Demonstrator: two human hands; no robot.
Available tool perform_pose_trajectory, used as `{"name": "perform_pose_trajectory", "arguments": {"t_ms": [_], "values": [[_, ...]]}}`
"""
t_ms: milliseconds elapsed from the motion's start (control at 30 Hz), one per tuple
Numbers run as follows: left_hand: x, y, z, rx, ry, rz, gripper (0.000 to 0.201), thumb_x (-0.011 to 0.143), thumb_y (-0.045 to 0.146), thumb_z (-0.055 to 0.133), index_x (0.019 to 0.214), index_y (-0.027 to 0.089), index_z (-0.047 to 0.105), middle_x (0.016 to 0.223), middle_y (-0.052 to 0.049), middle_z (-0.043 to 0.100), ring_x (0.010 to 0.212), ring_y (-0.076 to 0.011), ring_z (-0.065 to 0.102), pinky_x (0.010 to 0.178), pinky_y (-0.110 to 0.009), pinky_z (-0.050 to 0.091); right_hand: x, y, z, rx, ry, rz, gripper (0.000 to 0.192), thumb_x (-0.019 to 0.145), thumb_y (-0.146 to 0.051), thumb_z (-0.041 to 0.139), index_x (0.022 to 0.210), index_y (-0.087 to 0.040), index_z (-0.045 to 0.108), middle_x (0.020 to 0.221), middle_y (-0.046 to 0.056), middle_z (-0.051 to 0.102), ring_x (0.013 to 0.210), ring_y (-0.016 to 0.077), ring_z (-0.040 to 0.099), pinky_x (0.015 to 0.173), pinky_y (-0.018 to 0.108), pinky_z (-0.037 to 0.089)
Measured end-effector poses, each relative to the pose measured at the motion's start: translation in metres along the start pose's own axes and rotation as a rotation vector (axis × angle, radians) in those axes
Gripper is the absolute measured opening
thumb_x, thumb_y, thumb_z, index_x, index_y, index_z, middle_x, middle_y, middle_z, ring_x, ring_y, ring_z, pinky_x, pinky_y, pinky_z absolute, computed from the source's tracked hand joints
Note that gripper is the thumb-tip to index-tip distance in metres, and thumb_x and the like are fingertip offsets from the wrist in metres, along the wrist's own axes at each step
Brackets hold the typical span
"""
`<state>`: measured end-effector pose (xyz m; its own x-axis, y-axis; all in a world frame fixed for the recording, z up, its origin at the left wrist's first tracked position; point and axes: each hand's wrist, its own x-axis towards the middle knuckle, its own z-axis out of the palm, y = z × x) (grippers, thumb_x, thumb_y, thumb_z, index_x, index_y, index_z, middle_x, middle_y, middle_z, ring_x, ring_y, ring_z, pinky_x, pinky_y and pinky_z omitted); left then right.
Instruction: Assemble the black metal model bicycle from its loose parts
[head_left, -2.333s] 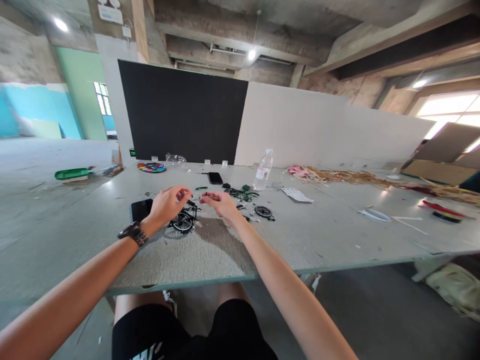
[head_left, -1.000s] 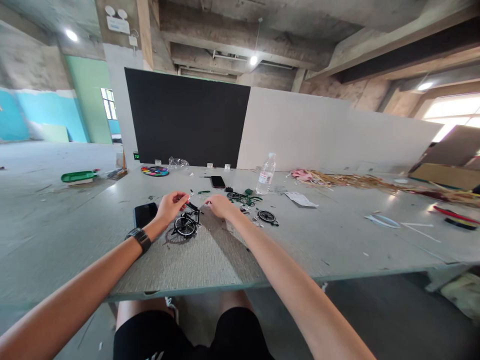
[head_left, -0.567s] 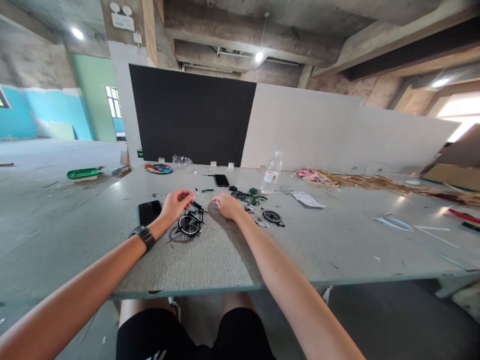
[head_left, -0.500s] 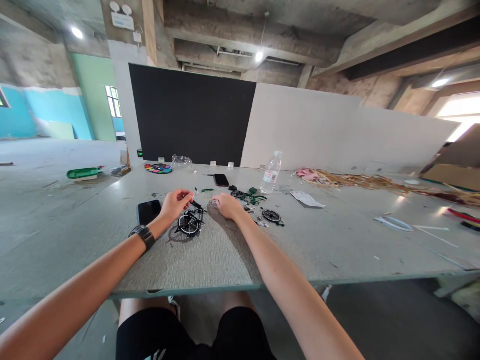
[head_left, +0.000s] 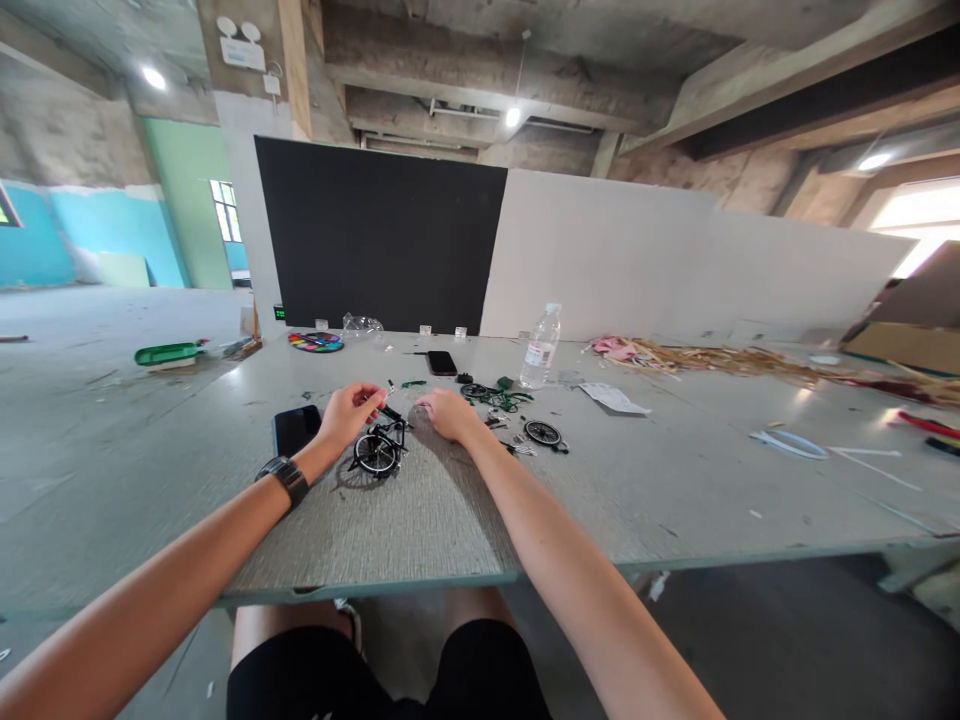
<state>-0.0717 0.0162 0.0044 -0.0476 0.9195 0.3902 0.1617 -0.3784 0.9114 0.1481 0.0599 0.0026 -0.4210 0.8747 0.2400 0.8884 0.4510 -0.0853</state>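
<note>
- A grey table (head_left: 675, 480) stands in a bare concrete room; a black board (head_left: 375, 240) and a white board (head_left: 660, 270) stand upright along its far edge, and ceiling lamps are lit.
- The left hand (head_left: 349, 412), a watch (head_left: 283, 476) on its wrist, pinches the top of a small black bike model (head_left: 377, 445) that stands on the table between the hands.
- The right hand (head_left: 448, 413) lies on the table just right of the model, fingers curled; whether it holds anything I cannot tell.
- Small green and black parts (head_left: 496, 396) lie behind the right hand, too small to make out; one loose wheel (head_left: 542, 432) lies to its right.
- Two phones: one (head_left: 294, 428) just beside the left hand, partly hidden by it, one (head_left: 441, 362) farther back.
- One bottle (head_left: 540, 346), one colour palette (head_left: 316, 341), one sheet of paper (head_left: 613, 398).
- Straw-like litter (head_left: 720, 357) at the far right runs out of view.
</note>
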Motion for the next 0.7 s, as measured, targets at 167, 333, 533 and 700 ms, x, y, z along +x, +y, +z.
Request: {"name": "perform_pose_trajectory", "arguments": {"t_ms": [167, 333, 533, 700], "values": [[0.0006, -0.0012, -0.0007, 0.014, -0.004, -0.002, 0.047, 0.068, 0.056, 0.075, 0.086, 0.013, 0.07, 0.07, -0.005, 0.071, 0.055, -0.0143, 0.058, 0.053, -0.026, 0.048, -0.0011, -0.0003, -0.0006, 0.007, 0.005, 0.002, 0.041, 0.101, -0.025, 0.038, 0.126, -0.028, 0.07, 0.125, 0.008, 0.067, 0.109, 0.0221, 0.064, 0.091, 0.03, 0.045], [0.0004, -0.001, -0.0008, 0.02, -0.005, -0.002, 0.046, 0.068, 0.055, 0.075, 0.085, 0.013, 0.07, 0.07, -0.005, 0.071, 0.055, -0.0146, 0.059, 0.053, -0.026, 0.048, -0.0026, -0.0012, -0.0023, -0.003, 0.003, -0.003, 0.04, 0.101, -0.024, 0.038, 0.126, -0.027, 0.07, 0.126, 0.008, 0.067, 0.111, 0.0227, 0.063, 0.091, 0.031, 0.046], [0.0001, -0.0007, -0.0004, 0.019, -0.011, 0.003, 0.046, 0.068, 0.056, 0.075, 0.085, 0.013, 0.07, 0.069, -0.005, 0.071, 0.055, -0.0146, 0.059, 0.053, -0.026, 0.048, -0.0045, -0.0043, -0.0068, -0.039, -0.013, -0.01, 0.039, 0.1, -0.022, 0.04, 0.127, -0.025, 0.067, 0.13, 0.008, 0.066, 0.115, 0.0228, 0.062, 0.092, 0.03, 0.046], [0.0007, -0.0035, -0.0005, 0.024, -0.013, 0.008, 0.045, 0.07, 0.054, 0.074, 0.087, 0.013, 0.07, 0.07, -0.005, 0.071, 0.055, -0.0144, 0.059, 0.054, -0.026, 0.048, -0.0052, -0.0066, -0.0094, -0.074, -0.027, 0.004, 0.042, 0.098, -0.019, 0.038, 0.129, -0.025, 0.066, 0.131, 0.009, 0.065, 0.115, 0.0243, 0.062, 0.089, 0.032, 0.047]]}}
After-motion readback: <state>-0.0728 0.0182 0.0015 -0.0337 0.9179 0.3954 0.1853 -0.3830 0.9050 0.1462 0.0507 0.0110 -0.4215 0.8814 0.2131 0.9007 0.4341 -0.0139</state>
